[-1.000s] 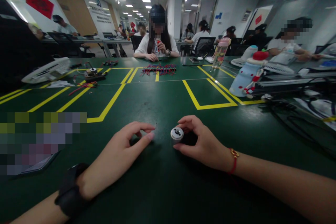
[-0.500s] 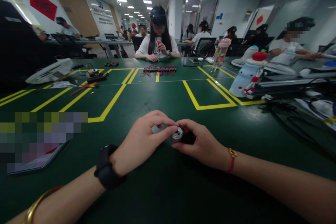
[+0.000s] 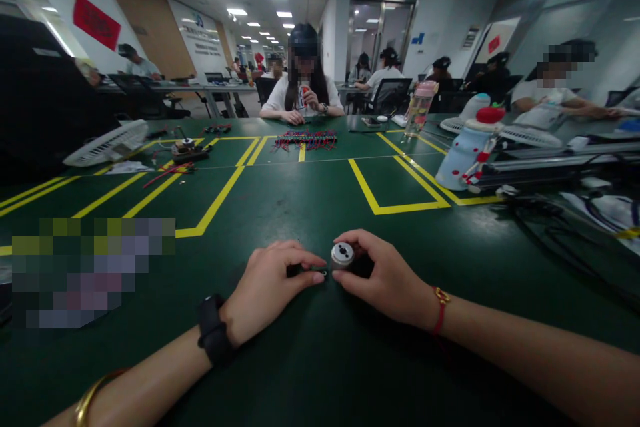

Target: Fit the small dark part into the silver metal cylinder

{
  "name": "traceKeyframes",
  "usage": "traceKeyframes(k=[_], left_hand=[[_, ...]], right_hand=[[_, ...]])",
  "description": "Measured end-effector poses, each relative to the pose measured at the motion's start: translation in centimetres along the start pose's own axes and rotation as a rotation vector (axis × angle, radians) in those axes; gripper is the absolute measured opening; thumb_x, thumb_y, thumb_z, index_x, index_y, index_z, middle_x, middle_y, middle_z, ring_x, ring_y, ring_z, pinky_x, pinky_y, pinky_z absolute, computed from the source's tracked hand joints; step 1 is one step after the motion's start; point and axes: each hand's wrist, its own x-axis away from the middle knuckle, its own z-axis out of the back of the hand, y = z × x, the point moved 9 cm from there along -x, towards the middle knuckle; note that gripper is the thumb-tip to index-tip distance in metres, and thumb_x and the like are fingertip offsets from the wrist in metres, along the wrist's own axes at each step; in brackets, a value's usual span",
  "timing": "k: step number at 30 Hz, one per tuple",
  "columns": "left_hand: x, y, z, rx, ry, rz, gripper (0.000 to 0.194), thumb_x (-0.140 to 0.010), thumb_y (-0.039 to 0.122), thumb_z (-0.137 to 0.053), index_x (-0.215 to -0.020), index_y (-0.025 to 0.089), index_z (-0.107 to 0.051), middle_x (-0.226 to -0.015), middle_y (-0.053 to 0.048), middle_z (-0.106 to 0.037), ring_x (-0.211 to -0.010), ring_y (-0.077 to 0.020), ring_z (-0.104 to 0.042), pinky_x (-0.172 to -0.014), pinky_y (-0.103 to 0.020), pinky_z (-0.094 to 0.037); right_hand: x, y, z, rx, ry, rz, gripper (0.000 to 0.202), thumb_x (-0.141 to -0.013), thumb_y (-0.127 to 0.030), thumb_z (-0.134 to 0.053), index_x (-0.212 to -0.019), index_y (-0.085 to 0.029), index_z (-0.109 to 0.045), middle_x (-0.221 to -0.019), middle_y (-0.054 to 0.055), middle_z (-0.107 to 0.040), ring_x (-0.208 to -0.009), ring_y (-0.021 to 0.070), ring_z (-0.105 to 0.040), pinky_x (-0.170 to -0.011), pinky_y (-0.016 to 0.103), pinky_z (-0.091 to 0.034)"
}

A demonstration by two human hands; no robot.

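The person's right hand [image 3: 387,280] grasps a short silver metal cylinder with dark holes in its top face [image 3: 343,257], its thumb on the near side and its fingers curled around the right and far sides. The cylinder stands upright on the dark green tabletop [image 3: 300,367], in front of the person and between the two hands.

The left hand [image 3: 265,287] is just beside the cylinder on its left, palm down, with thumb and forefinger brought near each other. A tiny pale ring-shaped piece [image 3: 325,273] shows at their tips; whether they pinch it or merely lie against it cannot be told.

A black wristband [image 3: 215,330] circles the left wrist, with a gold bangle [image 3: 86,407] farther up that forearm. A red cord bracelet with a gold ornament [image 3: 441,307] sits on the right wrist.

Beyond the hands, yellow tape lines [image 3: 413,209] mark the tabletop. A row of red, blue and black wired parts [image 3: 306,140] lies near the far side, in front of a seated co-worker in a white top [image 3: 276,101]. To the right stand a light blue bottle with a red top [image 3: 456,159] and, farther back, a clear bottle with a pink lid [image 3: 419,117].
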Motion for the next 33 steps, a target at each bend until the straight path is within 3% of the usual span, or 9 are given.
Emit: traceKeyframes(k=[4, 8, 11, 14, 19, 24, 27, 30, 33], left_hand=[[1.1, -2.2, 3.2, 0.106, 0.075, 0.136, 0.032, -0.085, 0.047, -0.055, -0.109, 0.029, -0.066, -0.097, 0.0, -0.065, -0.084, -0.0179, -0.059, -0.074, -0.028, -0.044], [3.6, -6.7, 6.5, 0.181, 0.204, 0.334, 0.038, -0.085, 0.052, -0.052, -0.109, 0.025, -0.063, -0.095, 0.001, -0.064, -0.082, -0.0173, -0.056, -0.072, -0.026, -0.041], [5.0, -9.4, 6.8, 0.264, 0.239, 0.436, 0.044, -0.086, 0.055, -0.048, -0.113, 0.023, -0.059, -0.088, 0.002, -0.061, -0.077, -0.0165, -0.053, -0.069, -0.026, -0.04], [5.4, -10.3, 6.5, 0.272, 0.252, 0.431, 0.044, -0.085, 0.056, -0.049, -0.114, 0.024, -0.058, -0.088, 0.002, -0.059, -0.079, -0.0164, -0.052, -0.071, -0.027, -0.039], [5.2, -9.8, 6.2, 0.213, 0.235, 0.411, 0.043, -0.085, 0.057, -0.048, -0.111, 0.025, -0.06, -0.087, 0.002, -0.06, -0.078, -0.0169, -0.053, -0.07, -0.027, -0.039], [5.0, -9.7, 6.2, 0.156, 0.207, 0.417, 0.041, -0.084, 0.057, -0.049, -0.108, 0.027, -0.062, -0.088, 0.001, -0.063, -0.076, -0.0174, -0.055, -0.067, -0.026, -0.04], [5.1, -10.0, 6.5, 0.116, 0.235, 0.423, 0.04, -0.083, 0.057, -0.051, -0.106, 0.027, -0.064, -0.089, 0.001, -0.065, -0.075, -0.0176, -0.056, -0.063, -0.025, -0.04], [5.2, -10.2, 6.6, 0.12, 0.259, 0.428, 0.041, -0.083, 0.057, -0.05, -0.104, 0.025, -0.064, -0.084, 0.001, -0.064, -0.072, -0.0174, -0.056, -0.062, -0.025, -0.04], [5.3, -9.9, 6.7, 0.148, 0.273, 0.433, 0.043, -0.084, 0.057, -0.049, -0.105, 0.023, -0.063, -0.079, 0.001, -0.061, -0.07, -0.017, -0.054, -0.062, -0.025, -0.04]], right_hand=[[0.7, 2.4, 4.8, 0.047, 0.118, -0.124, 0.041, -0.077, -0.038, -0.062, -0.113, -0.02, -0.053, -0.104, 0.005, -0.063, -0.087, 0.0128, -0.061, -0.078, 0.028, -0.051], [3.7, 7.3, 14.7, 0.387, 0.364, -0.321, 0.049, -0.074, -0.046, -0.063, -0.112, -0.018, -0.055, -0.1, 0.009, -0.064, -0.08, 0.0177, -0.062, -0.071, 0.032, -0.05], [6.9, 11.3, 20.7, 0.607, 0.443, -0.501, 0.049, -0.073, -0.049, -0.062, -0.111, -0.018, -0.056, -0.1, 0.011, -0.064, -0.079, 0.0197, -0.062, -0.069, 0.032, -0.048], [8.4, 13.0, 22.7, 0.75, 0.402, -0.559, 0.052, -0.075, -0.051, -0.059, -0.114, -0.016, -0.054, -0.104, 0.015, -0.063, -0.082, 0.0218, -0.062, -0.07, 0.033, -0.047], [5.9, 5.5, 17.7, 1.108, 0.471, -0.124, 0.065, -0.074, -0.05, -0.061, -0.125, -0.011, -0.049, -0.128, 0.021, -0.05, -0.119, 0.0351, -0.043, -0.097, 0.049, -0.032], [1.3, 0.3, 3.1, 0.557, -0.073, 0.064, 0.045, -0.079, -0.049, -0.059, -0.117, -0.025, -0.059, -0.121, 0.007, -0.055, -0.11, 0.0203, -0.049, -0.093, 0.038, -0.04], [-0.3, -0.9, -1.7, 0.39, -0.167, 0.027, 0.031, -0.078, -0.048, -0.061, -0.101, -0.028, -0.068, -0.113, 0.004, -0.057, -0.103, 0.0189, -0.049, -0.089, 0.037, -0.041], [-0.8, -1.0, -0.7, 0.367, -0.12, 0.033, 0.019, -0.084, -0.04, -0.056, -0.089, -0.027, -0.069, -0.102, 0.002, -0.061, -0.097, 0.016, -0.051, -0.087, 0.035, -0.041], [0.1, -0.5, 6.3, 0.484, 0.103, 0.067, 0.022, -0.086, -0.039, -0.053, -0.092, -0.023, -0.066, -0.1, 0.003, -0.062, -0.096, 0.0155, -0.053, -0.086, 0.033, -0.041]])
